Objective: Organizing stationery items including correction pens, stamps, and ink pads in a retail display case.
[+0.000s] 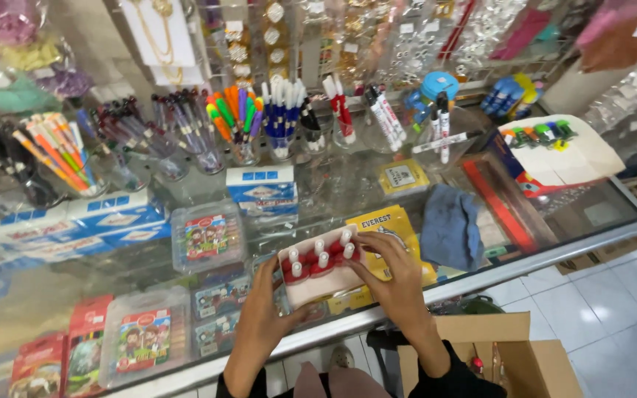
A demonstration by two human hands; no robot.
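Both hands hold a small white open box of red-and-white markers between them, just above the glass bench at its near edge. The left hand cups the box from below and at its left end, fingers wrapped under the bottom, so it is grasping the box. The right hand comes in from the box's right end, its fingers spread over the upper right corner and touching the white caps there; whether it pinches one cap or only steadies the box, I cannot tell.

The box lies directly between the two hands, touching both, neither clearly nearer. Its long axis runs left to right, rising a little toward the right hand. The markers inside stand across that axis, their white caps pointing up and away from the person.

Just beyond the right hand, a yellow flat packet lies on the glass, partly covered by the fingers. To the right of that hand, close by, sits a folded blue cloth. Ahead of the left hand a clear plastic case with a cartoon label rests on the glass. Farther off, well beyond both hands, cups of coloured pens stand in a row. Below the right forearm an open cardboard carton sits on the tiled floor.
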